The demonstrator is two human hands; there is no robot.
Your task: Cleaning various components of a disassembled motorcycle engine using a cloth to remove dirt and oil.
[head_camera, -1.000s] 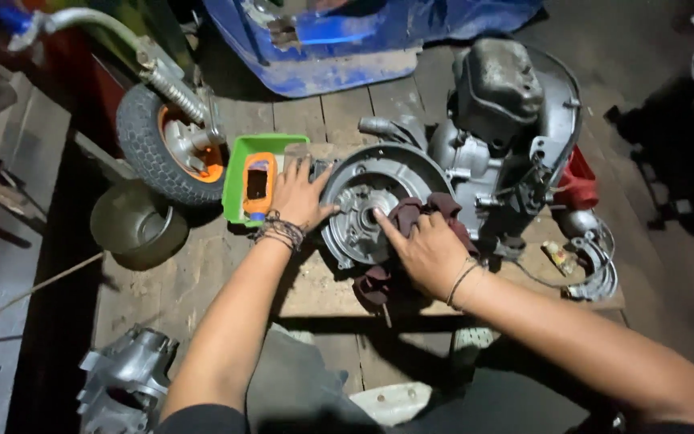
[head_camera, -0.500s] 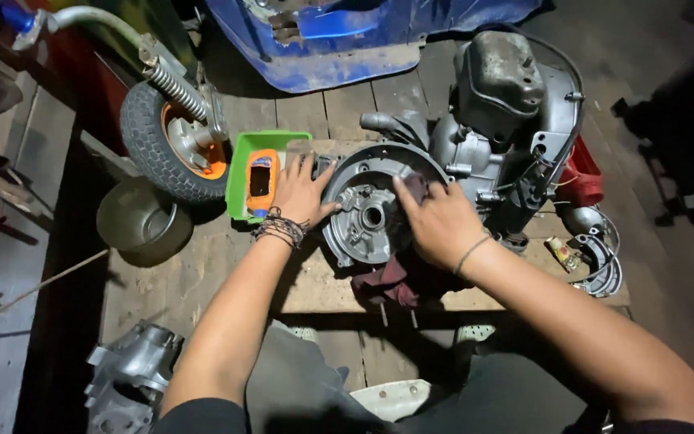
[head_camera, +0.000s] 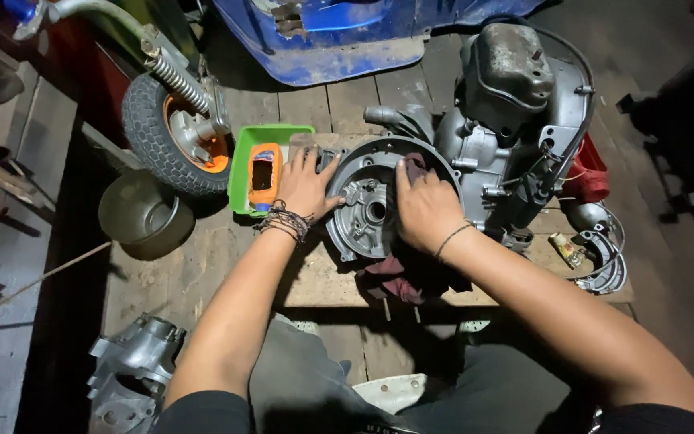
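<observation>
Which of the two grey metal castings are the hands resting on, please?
The round engine housing on the wooden board, under both hands; the other casting lies untouched on the floor at lower left.

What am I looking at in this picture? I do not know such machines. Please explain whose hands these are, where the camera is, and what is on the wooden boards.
The camera sits on a person's head and looks down, so both arms are that person's own. On the wooden boards stands a grey engine from a small motorbike. Its round metal housing faces up. The left hand rests on the housing's left edge. The right hand presses a dark red rag onto the housing's right side. Beside the left hand lies a green tray with an orange gadget in it. Further left are a small wheel with an orange rim and a round bowl. At the right lies a curved metal part.
</observation>
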